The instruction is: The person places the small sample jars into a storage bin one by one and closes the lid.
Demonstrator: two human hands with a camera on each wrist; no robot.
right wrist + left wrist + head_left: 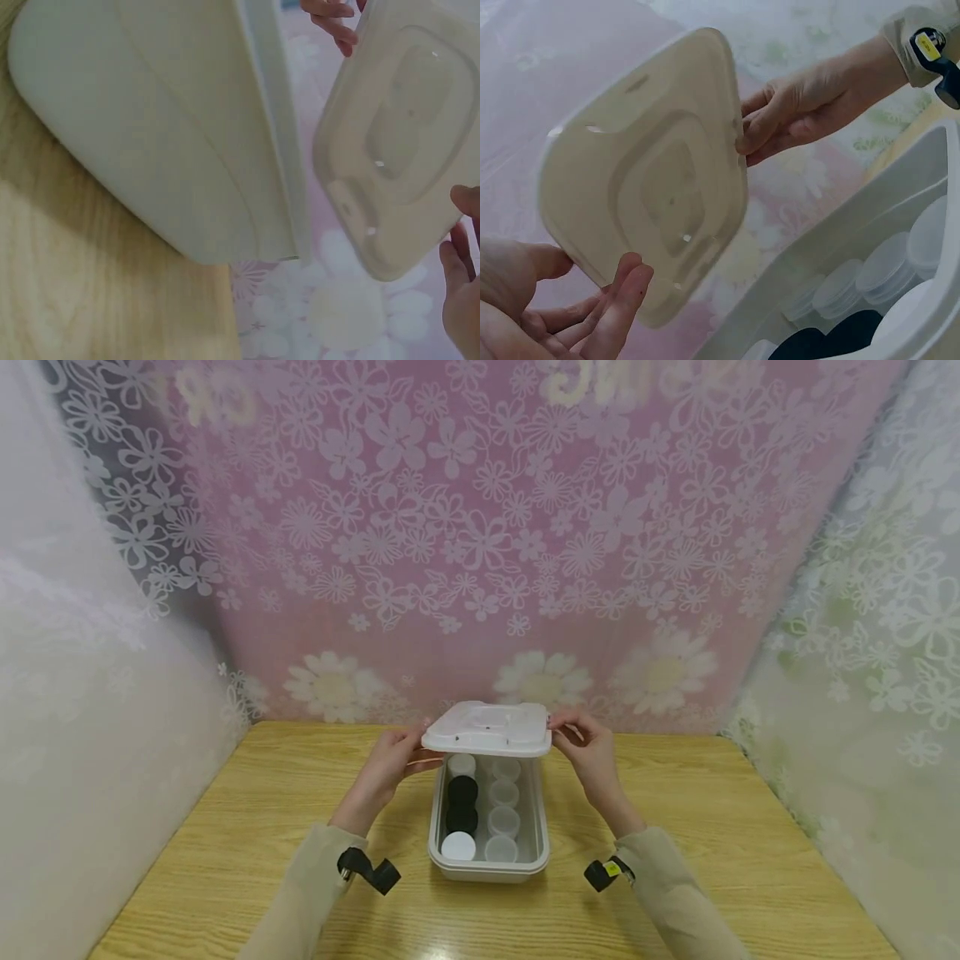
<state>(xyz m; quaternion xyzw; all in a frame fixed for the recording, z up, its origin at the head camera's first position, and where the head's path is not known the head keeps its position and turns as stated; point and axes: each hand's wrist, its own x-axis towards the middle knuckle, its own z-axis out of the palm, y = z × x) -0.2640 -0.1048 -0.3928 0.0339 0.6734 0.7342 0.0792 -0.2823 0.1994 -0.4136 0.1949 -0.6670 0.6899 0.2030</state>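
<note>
A white plastic lid is held up over the far end of a white rectangular box, its underside showing in both wrist views. My left hand pinches the lid's left edge between thumb and fingers, two fingers extended under it in the left wrist view. At the opposite edge, my right hand grips the lid with thumb and fingertips. Inside the box stand two rows of small round containers: black caps and white caps on the left, several translucent lids on the right. The lid hides the box's far rim.
The box stands on a wood-grain table. Behind the table's far edge hangs a pink flowered curtain, with pale sheets at the left and right. Each forearm wears a black wrist strap with a camera.
</note>
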